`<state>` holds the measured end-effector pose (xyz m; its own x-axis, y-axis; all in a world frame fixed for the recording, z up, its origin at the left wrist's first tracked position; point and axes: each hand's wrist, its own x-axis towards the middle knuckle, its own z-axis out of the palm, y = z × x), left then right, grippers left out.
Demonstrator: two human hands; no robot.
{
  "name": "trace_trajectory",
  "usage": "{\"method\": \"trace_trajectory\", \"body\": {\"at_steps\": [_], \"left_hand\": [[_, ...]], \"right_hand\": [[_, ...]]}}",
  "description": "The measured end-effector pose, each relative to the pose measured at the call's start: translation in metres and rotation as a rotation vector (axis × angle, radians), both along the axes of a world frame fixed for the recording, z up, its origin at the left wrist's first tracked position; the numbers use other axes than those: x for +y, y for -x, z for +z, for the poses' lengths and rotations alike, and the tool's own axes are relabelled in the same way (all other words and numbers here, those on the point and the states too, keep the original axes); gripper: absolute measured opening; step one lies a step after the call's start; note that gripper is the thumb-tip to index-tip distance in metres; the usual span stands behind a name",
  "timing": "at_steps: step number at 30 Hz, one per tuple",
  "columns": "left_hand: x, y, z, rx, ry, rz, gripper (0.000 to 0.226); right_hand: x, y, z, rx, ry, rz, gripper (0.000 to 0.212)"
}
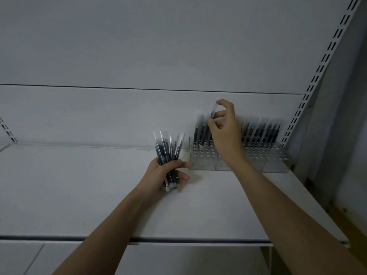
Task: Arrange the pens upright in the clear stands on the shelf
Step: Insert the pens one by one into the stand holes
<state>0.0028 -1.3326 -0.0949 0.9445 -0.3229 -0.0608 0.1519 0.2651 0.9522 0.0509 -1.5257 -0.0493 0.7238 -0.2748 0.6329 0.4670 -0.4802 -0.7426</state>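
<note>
My left hand [165, 175] grips a bundle of dark pens [168, 148] with clear caps, held upright over the white shelf [79, 191]. My right hand [224, 126] pinches a single pen [208, 126] by its upper part, its lower tip down at the holes of the left clear stand [200, 157]. A few pens [198, 128] stand upright in that stand. The right clear stand [276, 161] holds several upright pens [262, 132] in rows. The image is blurred around the pens.
The stands sit at the back right of the shelf against a white back panel [139, 112]. A slotted upright rail [309, 90] runs diagonally at the right. The shelf's front edge [178, 240] crosses below my forearms. Another slotted rail [7, 130] shows at far left.
</note>
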Motion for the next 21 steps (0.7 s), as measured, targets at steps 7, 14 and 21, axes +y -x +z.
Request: {"method": "trace_trajectory", "body": {"at_steps": [7,14,21], "left_hand": [[0.002,-0.004,-0.002,0.038,0.043,0.141,0.016],[0.004,-0.009,0.000,0.042,0.130,0.191,0.013],[0.003,-0.006,0.000,0.118,0.191,0.135,0.019]], "right_hand": [[0.004,-0.009,0.007,-0.022,0.059,-0.040,0.038],[0.004,-0.014,-0.009,0.121,0.310,-0.003,0.029],[0.007,-0.009,-0.010,0.105,0.303,-0.079,0.031]]}}
